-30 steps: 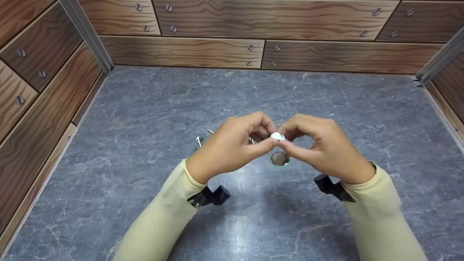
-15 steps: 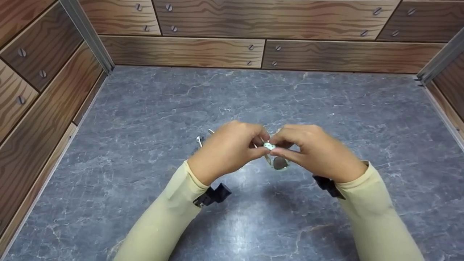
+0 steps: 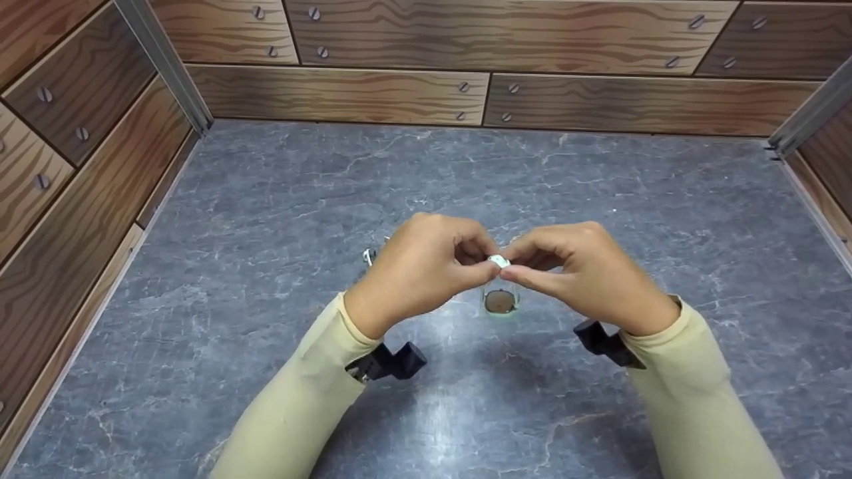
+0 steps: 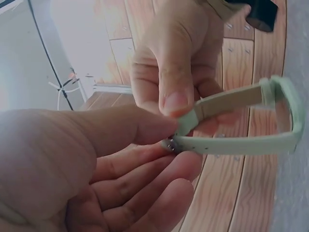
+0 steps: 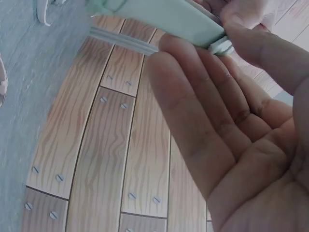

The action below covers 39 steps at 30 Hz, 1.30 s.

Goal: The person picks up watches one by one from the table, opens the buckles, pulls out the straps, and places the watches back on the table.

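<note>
A wristwatch with a mint-green strap (image 3: 499, 261) hangs between my two hands, its round case (image 3: 500, 302) lowest in the head view. My left hand (image 3: 423, 269) pinches the strap ends between thumb and fingers. From the other side, my right hand (image 3: 586, 276) also pinches them, thumb toward me. In the left wrist view the strap (image 4: 236, 145) forms a loop, with small holes along one side and a metal buckle (image 4: 172, 145) at the left fingertips. The mint strap (image 5: 166, 21) crosses the top of the right wrist view, above the outstretched lower fingers of the right hand.
A small silvery-white object (image 3: 369, 255) lies on the grey marbled tabletop (image 3: 279, 199), mostly hidden behind my left hand. Wood-patterned panels (image 3: 399, 93) enclose the back and sides. Black wrist cameras (image 3: 403, 361) sit below both hands.
Both hands have shifted slightly left and down with the watch, then a little up again. The watch case has swung left and hangs lower. Both hands keep their grip on the strap.
</note>
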### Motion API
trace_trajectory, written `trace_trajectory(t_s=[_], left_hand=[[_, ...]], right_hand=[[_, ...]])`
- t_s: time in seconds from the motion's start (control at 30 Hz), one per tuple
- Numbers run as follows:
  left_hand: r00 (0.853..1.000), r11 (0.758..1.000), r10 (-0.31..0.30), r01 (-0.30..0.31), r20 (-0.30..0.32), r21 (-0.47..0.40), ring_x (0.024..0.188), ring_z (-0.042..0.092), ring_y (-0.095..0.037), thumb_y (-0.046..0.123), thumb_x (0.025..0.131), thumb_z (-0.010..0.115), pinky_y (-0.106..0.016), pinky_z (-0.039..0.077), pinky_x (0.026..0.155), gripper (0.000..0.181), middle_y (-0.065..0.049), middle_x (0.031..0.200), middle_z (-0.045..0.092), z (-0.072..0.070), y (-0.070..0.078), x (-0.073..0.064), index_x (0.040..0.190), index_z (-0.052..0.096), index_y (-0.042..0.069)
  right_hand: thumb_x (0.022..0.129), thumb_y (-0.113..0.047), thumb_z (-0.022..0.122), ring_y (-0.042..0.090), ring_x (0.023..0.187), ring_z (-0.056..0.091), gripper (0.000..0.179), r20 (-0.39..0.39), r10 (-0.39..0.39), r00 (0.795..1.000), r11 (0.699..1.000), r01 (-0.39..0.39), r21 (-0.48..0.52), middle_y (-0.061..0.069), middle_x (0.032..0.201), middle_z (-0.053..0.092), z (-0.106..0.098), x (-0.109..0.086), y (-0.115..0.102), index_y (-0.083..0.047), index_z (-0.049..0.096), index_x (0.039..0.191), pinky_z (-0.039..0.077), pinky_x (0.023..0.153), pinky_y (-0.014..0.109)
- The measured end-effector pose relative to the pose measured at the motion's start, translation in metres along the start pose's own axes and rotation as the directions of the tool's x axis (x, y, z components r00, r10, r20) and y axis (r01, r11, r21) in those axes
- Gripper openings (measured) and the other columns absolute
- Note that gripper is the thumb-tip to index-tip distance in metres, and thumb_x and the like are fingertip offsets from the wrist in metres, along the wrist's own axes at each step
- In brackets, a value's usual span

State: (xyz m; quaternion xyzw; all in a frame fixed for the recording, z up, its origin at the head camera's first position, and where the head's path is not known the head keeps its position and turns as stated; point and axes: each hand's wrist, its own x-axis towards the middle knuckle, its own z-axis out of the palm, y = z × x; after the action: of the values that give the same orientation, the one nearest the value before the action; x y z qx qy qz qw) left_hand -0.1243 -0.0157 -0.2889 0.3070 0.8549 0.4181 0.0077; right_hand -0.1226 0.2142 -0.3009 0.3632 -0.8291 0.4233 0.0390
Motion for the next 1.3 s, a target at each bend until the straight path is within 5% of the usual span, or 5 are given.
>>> trace_trajectory(t_s=[0.33,0.53,0.8,0.9,1.3], left_hand=[[0.996,0.954,-0.080,0.064,-0.042,-0.292,0.075,0.071,-0.010,0.016,0.098,0.072,-0.027,0.059,0.070,0.007,0.004,0.089,0.075,0.0029,0.0039,0.0015,0.101,0.075,0.010],[0.999,0.998,-0.036,0.036,0.003,-0.052,0.076,0.067,-0.004,0.022,0.101,0.070,-0.023,0.056,0.070,0.014,0.007,0.093,0.074,0.0039,0.0013,0.0031,0.111,0.072,0.012],[0.997,0.984,-0.029,0.016,0.068,0.176,0.079,0.066,-0.003,0.026,0.098,0.074,-0.029,0.056,0.080,0.016,0.008,0.097,0.077,0.0025,0.0017,0.0010,0.111,0.079,0.019],[0.999,0.982,-0.024,0.017,0.035,0.190,0.077,0.067,-0.002,0.024,0.096,0.075,-0.024,0.054,0.067,0.010,0.008,0.092,0.077,0.0035,0.0019,0.0007,0.103,0.080,0.018],[0.995,0.997,0.047,-0.041,-0.088,0.070,0.072,0.066,0.002,0.021,0.094,0.078,-0.023,0.055,0.070,0.008,0.008,0.088,0.078,0.0013,0.0037,-0.0008,0.099,0.080,0.015]], right_hand=[[0.092,-0.003,0.077,0.009,0.080,0.073,0.013,-0.099,-0.006,0.995,1.000,0.003,-0.025,-0.005,0.096,0.077,-0.0028,0.0008,-0.0042,-0.011,0.079,0.103,0.059,0.073,0.021],[0.092,-0.009,0.078,0.007,0.080,0.071,0.012,-0.076,-0.025,0.997,0.996,0.019,-0.084,-0.010,0.096,0.076,-0.0024,0.0013,-0.0020,-0.015,0.079,0.102,0.058,0.073,0.020],[0.090,-0.010,0.080,0.006,0.080,0.071,0.011,0.023,-0.075,0.997,0.987,0.078,-0.139,-0.009,0.093,0.075,-0.0015,0.0000,0.0029,-0.015,0.078,0.099,0.058,0.072,0.021],[0.090,-0.010,0.080,0.006,0.079,0.071,0.011,0.027,-0.068,0.997,0.988,0.071,-0.136,-0.008,0.094,0.075,-0.0007,0.0000,0.0031,-0.015,0.078,0.100,0.058,0.072,0.021],[0.092,-0.008,0.078,0.009,0.080,0.072,0.012,-0.066,-0.058,0.996,0.995,0.052,-0.085,-0.008,0.095,0.076,-0.0018,0.0007,-0.0050,-0.014,0.079,0.102,0.058,0.074,0.020]])
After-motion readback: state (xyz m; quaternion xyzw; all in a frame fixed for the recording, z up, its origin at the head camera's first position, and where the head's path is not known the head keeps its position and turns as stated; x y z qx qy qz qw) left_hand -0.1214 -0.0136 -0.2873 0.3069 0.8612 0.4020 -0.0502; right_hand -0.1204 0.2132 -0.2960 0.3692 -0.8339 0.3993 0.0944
